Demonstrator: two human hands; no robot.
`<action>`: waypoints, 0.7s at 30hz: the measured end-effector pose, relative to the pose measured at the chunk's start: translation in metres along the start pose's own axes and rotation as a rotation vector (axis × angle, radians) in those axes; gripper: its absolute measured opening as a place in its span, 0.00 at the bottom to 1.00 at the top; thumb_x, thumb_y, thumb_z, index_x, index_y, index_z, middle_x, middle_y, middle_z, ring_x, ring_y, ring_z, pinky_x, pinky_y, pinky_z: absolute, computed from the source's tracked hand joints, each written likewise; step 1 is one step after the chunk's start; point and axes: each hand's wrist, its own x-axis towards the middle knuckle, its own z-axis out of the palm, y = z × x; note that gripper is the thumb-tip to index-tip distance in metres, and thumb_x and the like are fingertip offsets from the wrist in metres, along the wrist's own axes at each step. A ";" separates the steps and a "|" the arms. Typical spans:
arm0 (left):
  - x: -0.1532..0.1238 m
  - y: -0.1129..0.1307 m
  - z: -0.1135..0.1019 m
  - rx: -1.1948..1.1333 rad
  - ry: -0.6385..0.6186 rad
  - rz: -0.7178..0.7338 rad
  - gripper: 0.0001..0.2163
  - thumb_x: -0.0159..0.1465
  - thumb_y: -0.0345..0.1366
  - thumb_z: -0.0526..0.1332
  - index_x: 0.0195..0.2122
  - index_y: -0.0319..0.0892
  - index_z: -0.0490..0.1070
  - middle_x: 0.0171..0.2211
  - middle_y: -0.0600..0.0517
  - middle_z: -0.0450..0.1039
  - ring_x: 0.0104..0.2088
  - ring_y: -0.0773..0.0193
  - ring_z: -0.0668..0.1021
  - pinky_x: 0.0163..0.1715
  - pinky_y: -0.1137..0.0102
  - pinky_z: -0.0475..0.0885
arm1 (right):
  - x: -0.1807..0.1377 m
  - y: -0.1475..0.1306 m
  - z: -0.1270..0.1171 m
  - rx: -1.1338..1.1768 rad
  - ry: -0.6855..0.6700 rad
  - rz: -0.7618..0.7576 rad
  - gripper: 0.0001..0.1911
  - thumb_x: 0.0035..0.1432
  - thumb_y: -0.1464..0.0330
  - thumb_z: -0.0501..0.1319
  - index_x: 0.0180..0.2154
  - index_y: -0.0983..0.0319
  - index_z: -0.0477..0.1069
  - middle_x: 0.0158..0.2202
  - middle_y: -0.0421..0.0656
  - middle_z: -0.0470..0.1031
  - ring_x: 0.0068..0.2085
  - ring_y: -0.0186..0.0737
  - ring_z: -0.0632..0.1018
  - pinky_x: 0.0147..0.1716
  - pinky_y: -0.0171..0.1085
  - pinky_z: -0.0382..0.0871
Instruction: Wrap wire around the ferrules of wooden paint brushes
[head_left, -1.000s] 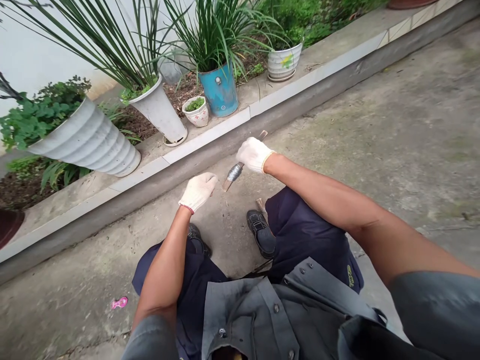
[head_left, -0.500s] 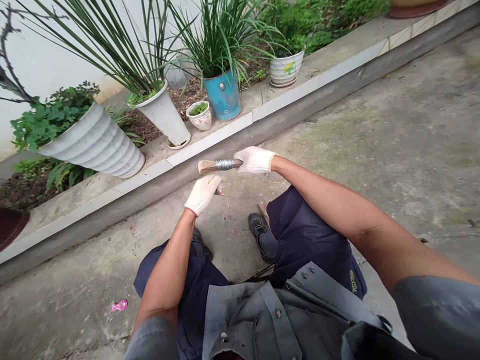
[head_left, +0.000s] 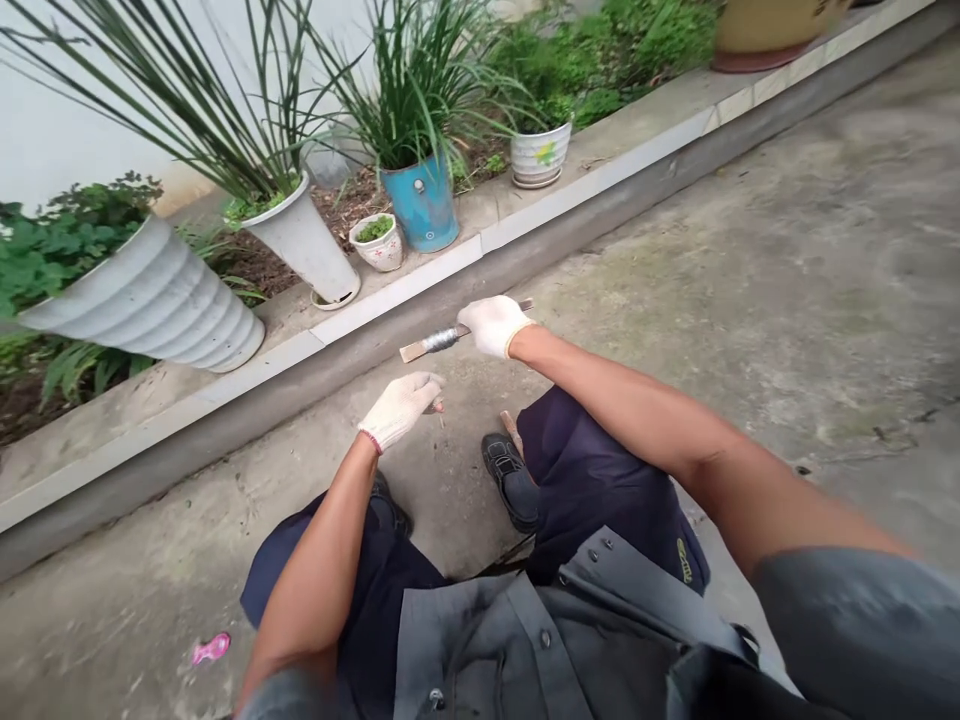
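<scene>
Five potted plants line concrete ledge.

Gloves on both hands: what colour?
White knit, on left hand and right hand; head view.

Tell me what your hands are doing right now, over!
Right hand gripping wire-wrapped wooden stick, held level. Left hand closed below it, not touching, pinching something small. Nothing between them.

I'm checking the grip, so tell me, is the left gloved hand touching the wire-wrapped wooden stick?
No, the left gloved hand hangs below, clear of the wire-wrapped wooden stick, which only the right gloved hand grips.
</scene>
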 end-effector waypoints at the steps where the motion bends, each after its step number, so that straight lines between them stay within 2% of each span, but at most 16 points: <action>1: -0.001 0.001 -0.001 0.040 -0.009 0.004 0.14 0.65 0.42 0.56 0.44 0.41 0.76 0.29 0.52 0.78 0.34 0.62 0.81 0.40 0.70 0.76 | -0.001 -0.001 0.002 -0.022 0.019 -0.001 0.15 0.56 0.73 0.60 0.44 0.66 0.80 0.42 0.58 0.81 0.45 0.54 0.82 0.40 0.42 0.69; 4: -0.004 0.004 -0.004 0.200 -0.020 -0.022 0.14 0.64 0.43 0.56 0.39 0.41 0.77 0.24 0.54 0.75 0.28 0.63 0.79 0.33 0.70 0.73 | -0.005 -0.010 0.004 -0.074 0.073 -0.043 0.14 0.59 0.74 0.57 0.41 0.68 0.80 0.41 0.59 0.81 0.44 0.54 0.82 0.41 0.43 0.67; 7: -0.005 0.004 -0.007 0.205 0.018 -0.089 0.15 0.63 0.48 0.58 0.34 0.41 0.76 0.22 0.55 0.71 0.22 0.65 0.74 0.25 0.71 0.69 | -0.009 -0.020 0.005 -0.117 0.066 -0.089 0.13 0.59 0.75 0.56 0.39 0.70 0.80 0.39 0.60 0.81 0.43 0.54 0.81 0.41 0.44 0.66; 12: -0.006 0.000 -0.018 0.230 0.084 -0.096 0.14 0.62 0.46 0.58 0.33 0.42 0.77 0.23 0.55 0.71 0.21 0.67 0.71 0.22 0.73 0.65 | -0.010 -0.019 0.005 -0.173 0.049 -0.188 0.14 0.57 0.76 0.56 0.39 0.69 0.80 0.39 0.60 0.80 0.43 0.53 0.80 0.42 0.44 0.63; 15: -0.007 0.000 -0.026 0.300 0.119 -0.063 0.13 0.61 0.45 0.58 0.31 0.42 0.78 0.22 0.55 0.71 0.22 0.66 0.72 0.22 0.73 0.63 | -0.010 -0.010 0.007 -0.107 -0.099 -0.337 0.14 0.53 0.74 0.60 0.40 0.65 0.80 0.39 0.56 0.81 0.42 0.49 0.79 0.40 0.41 0.62; 18: -0.009 -0.001 -0.030 0.280 0.137 -0.029 0.13 0.62 0.44 0.59 0.31 0.42 0.78 0.22 0.54 0.73 0.25 0.65 0.73 0.24 0.73 0.64 | -0.013 -0.002 0.009 0.029 -0.274 -0.398 0.15 0.49 0.74 0.61 0.39 0.61 0.80 0.36 0.49 0.81 0.35 0.42 0.77 0.35 0.38 0.60; 21: -0.008 -0.002 -0.030 0.120 0.167 0.034 0.13 0.61 0.45 0.62 0.34 0.40 0.79 0.29 0.52 0.77 0.30 0.65 0.75 0.29 0.73 0.67 | -0.017 0.001 0.004 0.203 -0.317 -0.409 0.12 0.51 0.70 0.61 0.38 0.61 0.79 0.31 0.42 0.79 0.31 0.37 0.73 0.31 0.36 0.57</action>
